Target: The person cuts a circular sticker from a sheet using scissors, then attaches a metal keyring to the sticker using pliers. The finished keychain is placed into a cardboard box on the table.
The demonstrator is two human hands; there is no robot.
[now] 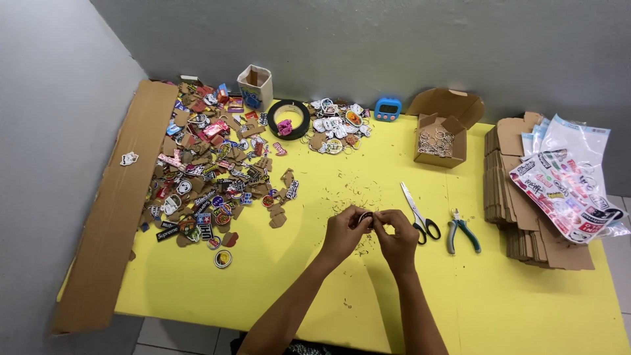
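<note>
Left hand (344, 231) and right hand (396, 235) meet above the yellow table (276, 289), fingers pinched shut on a small charm (365, 217), possibly a keychain piece; scissors (417, 212) and pliers (461, 230) lie beside, within reach.

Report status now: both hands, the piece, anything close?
Left hand and right hand pinch one small dark round charm. Scissors beside right hand, apart.

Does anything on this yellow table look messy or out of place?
Yes. Small brown scraps are scattered over the yellow table around both hands, the left hand and right hand, which pinch a small round piece. One lone sticker piece lies apart on the cardboard strip, away from the big pile.
</note>
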